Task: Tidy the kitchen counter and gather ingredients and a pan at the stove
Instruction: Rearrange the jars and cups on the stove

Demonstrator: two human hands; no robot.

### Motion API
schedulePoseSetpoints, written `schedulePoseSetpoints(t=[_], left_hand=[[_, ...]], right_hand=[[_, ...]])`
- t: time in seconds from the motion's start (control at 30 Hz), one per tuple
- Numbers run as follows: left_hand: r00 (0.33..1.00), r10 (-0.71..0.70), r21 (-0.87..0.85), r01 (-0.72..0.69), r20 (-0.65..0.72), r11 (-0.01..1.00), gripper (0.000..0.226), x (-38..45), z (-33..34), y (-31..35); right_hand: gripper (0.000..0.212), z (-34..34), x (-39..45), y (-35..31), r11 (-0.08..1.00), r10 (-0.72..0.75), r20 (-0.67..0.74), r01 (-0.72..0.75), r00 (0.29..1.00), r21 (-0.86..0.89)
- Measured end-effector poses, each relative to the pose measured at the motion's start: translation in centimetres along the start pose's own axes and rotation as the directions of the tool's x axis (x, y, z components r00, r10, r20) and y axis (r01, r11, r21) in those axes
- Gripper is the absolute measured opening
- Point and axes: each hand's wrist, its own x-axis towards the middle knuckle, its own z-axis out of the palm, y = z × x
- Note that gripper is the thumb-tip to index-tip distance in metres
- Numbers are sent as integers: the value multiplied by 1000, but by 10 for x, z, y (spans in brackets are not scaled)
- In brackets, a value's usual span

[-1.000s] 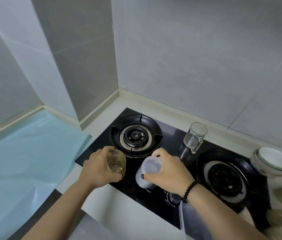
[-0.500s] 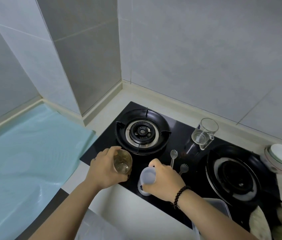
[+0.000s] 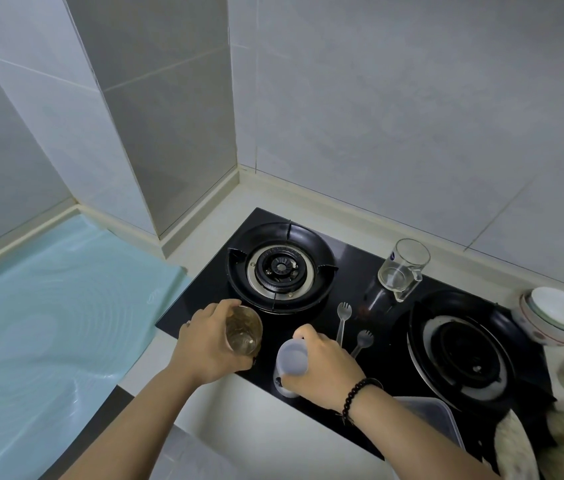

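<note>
Left hand [image 3: 209, 344] grips amber glass [image 3: 243, 330]; right hand [image 3: 322, 367] grips white cup [image 3: 291, 358].

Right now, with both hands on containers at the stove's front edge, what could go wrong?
The white plastic cup in the right hand stands at the black glass hob's front edge; a nudge could tip it off. The two small metal forks lie just beyond that hand and could get swept. The amber glass jar in the left hand could slip.

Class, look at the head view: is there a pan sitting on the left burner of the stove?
No. The left burner stands bare, its ring and black supports fully exposed with nothing on them.
</note>
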Motion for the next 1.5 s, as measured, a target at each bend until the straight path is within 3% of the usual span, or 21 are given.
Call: schedulePoseSetpoints(t=[0.2,0.6,0.8,1.0,1.17,1.5], left_hand=[[1000,6,50,-6,-5,999,97,-4,1,5],[998,-52,72,50,22,996,99,-7,0,18],[995,-97,-8,97,-11,995,99,-9,-11,41],[992,23,-116,-37,-121,993,67,-10,-19,93],[980,135,-155,-157,-146,975,55,-20,-1,159],[947,321,-215,-315,-9,924,41,-34,89,307]], right_hand=[[69,1,-3,5,999,3,0,-3,1000,40],[70,-11,-14,14,994,-20,-78,28,997,107],[63,-24,-22,24,990,-42,-147,61,988,124],[54,-44,-37,57,980,-30,-230,74,973,185],[50,-71,-61,102,971,4,-288,66,958,232],[50,-144,-145,247,944,172,-415,-29,893,329]])
